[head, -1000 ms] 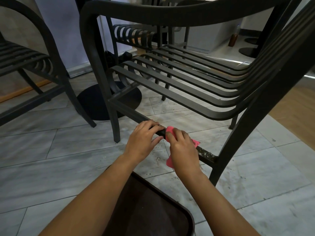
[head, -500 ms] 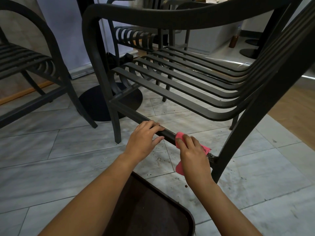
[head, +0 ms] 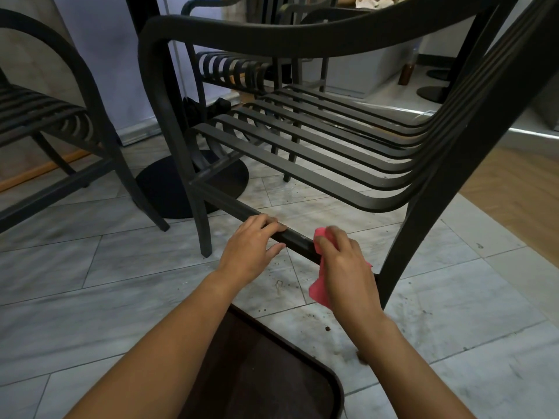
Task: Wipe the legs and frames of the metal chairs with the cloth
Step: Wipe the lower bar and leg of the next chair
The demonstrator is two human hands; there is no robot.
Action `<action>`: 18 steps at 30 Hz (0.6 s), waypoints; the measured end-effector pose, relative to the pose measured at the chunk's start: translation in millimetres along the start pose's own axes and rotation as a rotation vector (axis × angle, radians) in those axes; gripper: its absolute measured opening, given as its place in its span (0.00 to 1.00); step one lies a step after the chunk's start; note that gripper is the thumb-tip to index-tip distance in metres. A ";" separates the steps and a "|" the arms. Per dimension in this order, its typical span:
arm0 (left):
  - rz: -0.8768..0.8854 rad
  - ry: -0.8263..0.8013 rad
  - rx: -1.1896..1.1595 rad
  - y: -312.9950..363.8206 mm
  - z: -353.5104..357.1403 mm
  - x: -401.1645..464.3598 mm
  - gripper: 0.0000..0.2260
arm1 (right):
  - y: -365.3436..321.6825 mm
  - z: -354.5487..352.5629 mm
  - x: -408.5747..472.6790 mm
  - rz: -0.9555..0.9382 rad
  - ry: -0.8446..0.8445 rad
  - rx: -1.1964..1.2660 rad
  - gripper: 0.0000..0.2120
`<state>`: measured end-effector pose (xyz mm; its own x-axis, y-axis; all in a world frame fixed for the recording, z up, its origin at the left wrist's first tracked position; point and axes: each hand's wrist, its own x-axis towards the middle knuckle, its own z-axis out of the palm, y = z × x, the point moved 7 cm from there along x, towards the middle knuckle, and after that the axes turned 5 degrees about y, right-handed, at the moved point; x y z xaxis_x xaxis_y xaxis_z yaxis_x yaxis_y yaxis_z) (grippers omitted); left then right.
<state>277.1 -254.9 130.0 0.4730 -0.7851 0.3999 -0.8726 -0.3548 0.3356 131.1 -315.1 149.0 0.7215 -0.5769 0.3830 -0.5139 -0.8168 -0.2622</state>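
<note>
Fingers of left hand (head: 251, 249) curled over low crossbar (head: 242, 210) of dark metal chair (head: 317, 164), gripping it. Chair stands on grey tiled floor (head: 90, 282). Right hand (head: 344, 267) clutches pink cloth (head: 319, 290), pressed on the same bar beside rear leg (head: 402, 252).

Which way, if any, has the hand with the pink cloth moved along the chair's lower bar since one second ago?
Yes. The right hand with the pink cloth has slid along the lower bar toward the rear leg, opening a gap from the left hand.
</note>
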 end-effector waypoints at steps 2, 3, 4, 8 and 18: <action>0.010 0.021 0.018 0.5 -1.7 -1.3 0.18 | -7.1 -5.7 8.9 -0.014 0.012 0.009 0.36; 0.012 0.036 0.028 0.5 -2.8 -2.6 0.18 | -11.3 -7.3 14.3 -0.019 0.013 0.010 0.35; 0.009 0.050 0.035 0.2 -3.8 -4.2 0.19 | -15.5 -7.8 19.9 -0.024 0.013 0.013 0.33; -0.011 0.078 0.050 -0.5 -4.1 -9.1 0.20 | -30.2 -2.6 40.6 -0.039 0.036 0.033 0.22; -0.005 0.098 0.022 -3.3 -5.4 -8.6 0.20 | -36.5 35.1 30.9 -0.086 -0.083 -0.087 0.22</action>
<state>276.6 -244.3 130.0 0.4864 -0.7302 0.4798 -0.8720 -0.3705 0.3200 188.5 -303.4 139.4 0.7984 -0.5065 0.3256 -0.4845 -0.8615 -0.1521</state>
